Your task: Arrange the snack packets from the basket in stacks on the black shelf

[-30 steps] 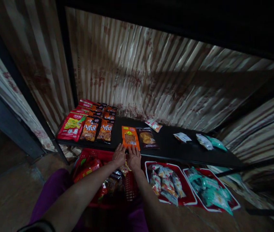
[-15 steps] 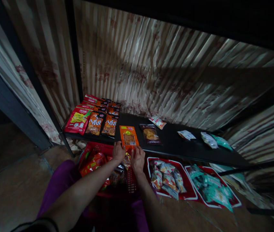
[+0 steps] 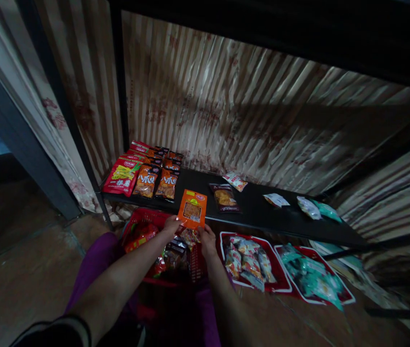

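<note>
An orange snack packet (image 3: 192,208) is tilted at the front edge of the black shelf (image 3: 251,212), its lower corners in my two hands. My left hand (image 3: 172,224) is closed on its lower left corner. On the lower right corner, my right hand (image 3: 207,238) grips with the fingers bent. Left of the packet, red snack bags (image 3: 122,176) and orange-and-black snack bags (image 3: 145,181) stand in rows on the shelf. A dark brown snack bag (image 3: 224,197) lies to its right. Below my hands is a red basket (image 3: 198,264) with several mixed packets.
Two more red baskets stand on the floor at right: one with white-and-orange packets (image 3: 251,262), one with green packets (image 3: 315,277). A few packets (image 3: 276,200) lie along the shelf's right part. Dark metal posts (image 3: 120,82) frame the shelf, with a striped curtain (image 3: 197,86) behind.
The orange packet has turned slightly clockwise, with its lower edge drawn towards me. My hands have shifted a little, and the whole view has moved slightly.
</note>
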`<state>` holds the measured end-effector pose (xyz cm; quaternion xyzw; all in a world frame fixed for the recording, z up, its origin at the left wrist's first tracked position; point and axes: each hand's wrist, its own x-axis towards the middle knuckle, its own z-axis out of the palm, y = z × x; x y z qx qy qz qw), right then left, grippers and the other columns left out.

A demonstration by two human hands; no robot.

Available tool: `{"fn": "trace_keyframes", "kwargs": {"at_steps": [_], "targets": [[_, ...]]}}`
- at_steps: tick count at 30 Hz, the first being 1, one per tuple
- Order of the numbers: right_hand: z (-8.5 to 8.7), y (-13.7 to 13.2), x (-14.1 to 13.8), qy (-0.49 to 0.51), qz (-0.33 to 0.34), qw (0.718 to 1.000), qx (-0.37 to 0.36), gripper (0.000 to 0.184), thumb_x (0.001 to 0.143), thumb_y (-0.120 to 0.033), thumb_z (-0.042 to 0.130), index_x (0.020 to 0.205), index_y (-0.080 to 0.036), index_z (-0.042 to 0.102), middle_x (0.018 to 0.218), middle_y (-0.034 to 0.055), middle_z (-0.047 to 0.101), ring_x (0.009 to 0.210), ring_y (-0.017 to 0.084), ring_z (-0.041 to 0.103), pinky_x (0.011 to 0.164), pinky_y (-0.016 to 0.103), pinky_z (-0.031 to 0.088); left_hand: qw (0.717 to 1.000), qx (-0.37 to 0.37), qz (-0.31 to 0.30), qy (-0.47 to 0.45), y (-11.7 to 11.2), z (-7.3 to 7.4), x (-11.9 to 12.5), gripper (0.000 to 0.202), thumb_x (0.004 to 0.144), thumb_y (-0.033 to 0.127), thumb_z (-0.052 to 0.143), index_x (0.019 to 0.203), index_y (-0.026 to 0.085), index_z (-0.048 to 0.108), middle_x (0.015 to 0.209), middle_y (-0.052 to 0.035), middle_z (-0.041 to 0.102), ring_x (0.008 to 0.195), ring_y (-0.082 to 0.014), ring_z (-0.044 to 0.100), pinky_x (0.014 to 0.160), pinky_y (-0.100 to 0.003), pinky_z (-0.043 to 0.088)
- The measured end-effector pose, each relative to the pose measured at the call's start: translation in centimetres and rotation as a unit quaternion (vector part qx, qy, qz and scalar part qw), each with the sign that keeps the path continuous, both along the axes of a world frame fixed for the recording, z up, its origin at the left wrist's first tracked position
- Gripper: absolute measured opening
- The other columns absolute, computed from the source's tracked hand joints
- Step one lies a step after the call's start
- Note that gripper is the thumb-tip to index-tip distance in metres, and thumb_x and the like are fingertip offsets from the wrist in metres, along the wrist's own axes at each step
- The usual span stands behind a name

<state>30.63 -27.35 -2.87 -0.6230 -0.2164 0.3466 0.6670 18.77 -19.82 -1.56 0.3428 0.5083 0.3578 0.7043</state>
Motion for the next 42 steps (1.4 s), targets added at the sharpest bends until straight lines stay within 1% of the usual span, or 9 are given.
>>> {"fn": "trace_keyframes", "kwargs": {"at_steps": [3,10,16,21,26,31,34,37,42], "targets": [[0.1,-1.6,-1.5,0.072,0.0,0.997,-0.009,0.031,0.051,-0.027,0.071,0.08,-0.019,0.067,0.063,-0.0022,0.07,0.052,0.013,0.061,0.052,0.023,0.047,0.999,-0.018,-0.001,-0.049,-0.6,0.0,-1.6,0.005,0.07,0.012,0.067,0.074,0.014,0.064,0.064,-0.0027,0.067,0.057,-0.0135,0.063,0.058,-0.023,0.05],[1.4,-3.6,-3.5,0.084,0.034,0.996,0.014,0.023,0.054,-0.025,0.071,0.076,-0.02,0.067,0.065,-0.0017,0.07,0.053,0.012,0.062,0.052,0.022,0.049,0.993,-0.033,0.006,-0.115,-1.6,0.0,-2.7,0.011,0.064,0.011,0.071,0.072,0.013,0.064,0.059,-0.0013,0.065,0.052,-0.0134,0.061,0.058,-0.026,0.051],[2.8,-4.3,-2.6,0.081,0.022,0.995,0.058,0.032,0.053,-0.03,0.079,0.081,-0.02,0.066,0.074,-0.0014,0.072,0.065,0.014,0.066,0.06,0.023,0.052,0.988,0.011,0.004,-0.155,-2.6,1.1,-2.7,0.018,0.06,0.012,0.075,0.074,0.014,0.066,0.064,-0.0007,0.066,0.056,-0.0118,0.061,0.064,-0.026,0.05],[5.2,-4.5,-1.6,0.099,0.017,0.991,0.084,0.04,0.057,-0.032,0.08,0.093,-0.021,0.066,0.08,-0.0008,0.074,0.069,0.013,0.068,0.063,0.023,0.054,0.982,0.036,-0.018,-0.186,-4.4,1.7,-3.6,0.02,0.06,0.014,0.074,0.079,0.015,0.067,0.071,-0.0018,0.068,0.062,-0.0132,0.063,0.068,-0.028,0.05],[7.6,-4.5,-2.0,0.113,-0.032,0.991,0.067,0.025,0.063,-0.025,0.076,0.086,-0.021,0.066,0.067,-0.0043,0.071,0.052,0.008,0.062,0.047,0.016,0.047,0.98,0.048,-0.036,-0.187,-6.7,1.4,-5.6,0.021,0.058,0.017,0.075,0.077,0.015,0.068,0.072,-0.0032,0.069,0.064,-0.0136,0.063,0.068,-0.027,0.05],[8.4,-4.6,-3.3,0.118,-0.032,0.991,0.063,0.01,0.067,-0.019,0.071,0.072,-0.018,0.063,0.058,-0.0043,0.067,0.045,0.008,0.058,0.043,0.017,0.047,0.981,0.054,-0.054,-0.178,-7.8,1.4,-7.6,0.02,0.058,0.019,0.074,0.077,0.016,0.068,0.068,-0.0017,0.067,0.061,-0.0129,0.061,0.062,-0.024,0.047],[8.7,-4.5,-4.1,0.122,-0.049,0.989,0.064,0.005,0.07,-0.017,0.067,0.072,-0.018,0.062,0.057,-0.004,0.067,0.045,0.009,0.058,0.043,0.018,0.047,0.98,0.057,-0.076,-0.174,-7.3,2.2,-8.5,0.022,0.058,0.025,0.075,0.076,0.016,0.067,0.068,-0.0017,0.067,0.06,-0.0141,0.061,0.061,-0.025,0.047],[8.9,-4.2,-4.4,0.122,-0.054,0.989,0.061,0.006,0.069,-0.017,0.066,0.072,-0.018,0.061,0.057,-0.0039,0.067,0.044,0.01,0.058,0.043,0.019,0.048,0.982,0.081,-0.095,-0.142,-6.0,3.6,-9.2,0.025,0.058,0.032,0.077,0.076,0.016,0.068,0.068,-0.0015,0.068,0.061,-0.0141,0.06,0.063,-0.026,0.046],[8.9,-3.8,-4.5,0.118,0.019,0.991,0.062,0.019,0.06,-0.023,0.075,0.074,-0.019,0.062,0.062,-0.0026,0.069,0.052,0.014,0.062,0.049,0.025,0.051,0.984,0.112,-0.086,-0.107,-3.4,6.7,-9.8,0.028,0.061,0.032,0.078,0.083,0.017,0.07,0.078,-0.0027,0.071,0.067,-0.0126,0.061,0.069,-0.024,0.045]]}}
